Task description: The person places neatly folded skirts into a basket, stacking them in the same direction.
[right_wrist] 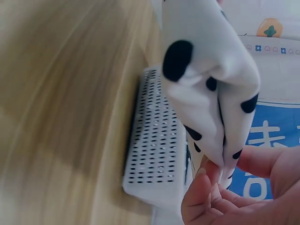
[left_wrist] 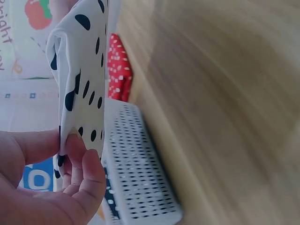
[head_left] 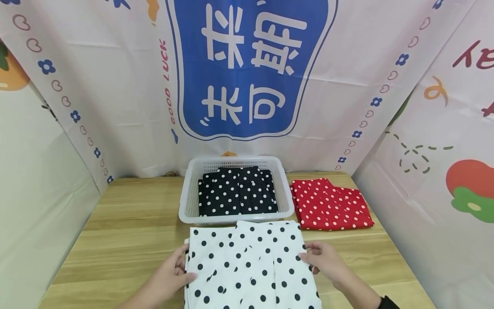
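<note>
A folded white cloth with black polka dots [head_left: 251,266] is held flat between both hands, in front of the basket. In the head view my left hand [head_left: 173,274] pinches its left edge, thumb on top and fingers beneath. The right edge is pinched by my right hand [head_left: 324,259]. Both wrist views show the folded layers of the cloth [left_wrist: 86,70] raised off the tabletop, between thumb and fingers of the left hand [left_wrist: 61,183] and of the right hand [right_wrist: 234,187]. Its near end runs out of the head view.
Behind the white cloth stands a white perforated plastic basket [head_left: 184,201] with folded black polka-dot cloth [head_left: 237,193] inside. Folded red polka-dot cloth [head_left: 329,206] lies to the basket's right on the wooden table [head_left: 127,223]. Printed fabric [head_left: 127,86] hangs at the back and right.
</note>
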A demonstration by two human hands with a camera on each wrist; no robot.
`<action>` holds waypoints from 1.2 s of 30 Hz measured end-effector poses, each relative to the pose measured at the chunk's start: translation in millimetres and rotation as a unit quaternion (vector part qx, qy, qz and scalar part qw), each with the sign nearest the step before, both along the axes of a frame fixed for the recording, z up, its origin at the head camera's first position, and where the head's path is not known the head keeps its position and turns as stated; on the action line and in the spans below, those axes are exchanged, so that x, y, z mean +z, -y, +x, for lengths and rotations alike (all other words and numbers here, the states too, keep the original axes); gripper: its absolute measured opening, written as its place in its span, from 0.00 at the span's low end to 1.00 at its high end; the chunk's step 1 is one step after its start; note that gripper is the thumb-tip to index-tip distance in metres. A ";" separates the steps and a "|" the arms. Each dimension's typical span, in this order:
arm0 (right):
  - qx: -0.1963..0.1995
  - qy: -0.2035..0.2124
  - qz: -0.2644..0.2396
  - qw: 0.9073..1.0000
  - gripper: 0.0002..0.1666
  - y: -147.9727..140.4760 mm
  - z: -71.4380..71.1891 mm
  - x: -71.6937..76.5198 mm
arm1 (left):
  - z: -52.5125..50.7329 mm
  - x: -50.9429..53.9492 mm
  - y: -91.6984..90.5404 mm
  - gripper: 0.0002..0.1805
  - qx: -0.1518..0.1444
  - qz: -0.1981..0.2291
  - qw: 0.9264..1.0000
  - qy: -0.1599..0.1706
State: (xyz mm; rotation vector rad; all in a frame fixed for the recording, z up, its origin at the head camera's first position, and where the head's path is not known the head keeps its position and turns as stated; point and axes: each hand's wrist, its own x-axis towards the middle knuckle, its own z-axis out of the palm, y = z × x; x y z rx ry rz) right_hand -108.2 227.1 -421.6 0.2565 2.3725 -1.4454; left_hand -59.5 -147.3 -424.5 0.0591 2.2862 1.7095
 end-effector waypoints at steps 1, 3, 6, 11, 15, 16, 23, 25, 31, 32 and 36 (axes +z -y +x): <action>0.002 -0.005 -0.002 1.000 0.23 -0.3 -1.2 5.1 | -1.1 3.8 -0.1 0.42 0.001 0.001 1.000 -0.003; -0.003 -0.011 -0.001 1.000 0.23 -0.2 -4.4 14.0 | -3.9 11.6 -0.7 0.42 0.005 -0.004 1.000 -0.008; -0.008 -0.023 0.002 1.000 0.23 0.1 -10.3 21.8 | -8.8 21.1 -1.7 0.42 0.003 -0.006 1.000 -0.019; -0.014 -0.027 0.010 0.999 0.24 0.8 -21.5 26.9 | -18.7 31.2 -1.7 0.42 0.001 -0.017 1.000 -0.020; -0.008 -0.025 0.005 1.000 0.24 1.0 -29.5 30.7 | -26.6 35.6 -0.8 0.42 0.013 -0.038 0.999 -0.015; -0.009 -0.025 0.003 1.000 0.24 1.6 -31.1 32.1 | -28.4 36.5 -0.6 0.42 0.016 -0.043 0.999 -0.015; -0.003 -0.029 -0.003 1.000 0.24 5.4 -42.9 38.5 | -37.9 43.3 1.2 0.40 0.030 -0.068 0.997 -0.001; -0.005 -0.029 -0.001 1.000 0.24 6.9 -47.1 39.6 | -41.4 45.2 2.4 0.40 0.029 -0.066 0.997 -0.001; 0.001 -0.028 0.002 1.000 0.25 9.7 -59.1 40.5 | -55.5 44.1 8.7 0.40 0.013 -0.057 0.998 -0.002; 0.003 -0.026 0.003 1.000 0.25 10.1 -61.1 40.3 | -57.7 43.3 9.7 0.39 0.012 -0.058 0.998 0.000; 0.003 -0.023 0.008 1.000 0.25 12.5 -70.1 38.6 | -65.2 40.6 12.9 0.39 0.010 -0.058 0.998 0.011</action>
